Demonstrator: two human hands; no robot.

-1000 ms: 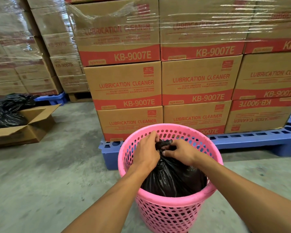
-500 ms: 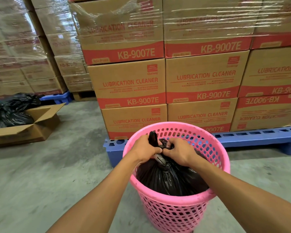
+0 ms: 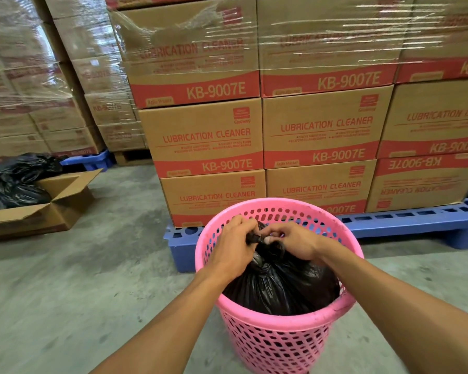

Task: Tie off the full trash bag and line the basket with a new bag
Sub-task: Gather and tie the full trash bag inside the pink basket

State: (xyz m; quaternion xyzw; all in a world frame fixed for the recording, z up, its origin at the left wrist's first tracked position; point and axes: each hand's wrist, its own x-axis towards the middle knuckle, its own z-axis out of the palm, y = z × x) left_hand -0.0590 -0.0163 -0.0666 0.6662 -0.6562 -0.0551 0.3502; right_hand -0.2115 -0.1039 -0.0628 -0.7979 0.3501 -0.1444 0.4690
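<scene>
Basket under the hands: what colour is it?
Pink, with a perforated lattice wall; the head view shows it clearly.

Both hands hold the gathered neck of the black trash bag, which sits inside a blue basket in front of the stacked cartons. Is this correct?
Not quite: the basket is pink, not blue; the blue thing is the pallet under the cartons. The head view shows this. The rest is right: the left hand and right hand both hold the gathered neck of the black trash bag inside it.

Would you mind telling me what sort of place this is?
Most likely a warehouse or stockroom: shrink-wrapped stacks of cartons marked "Lubrication Cleaner", standing on a blue plastic pallet, over a bare concrete floor.
</scene>
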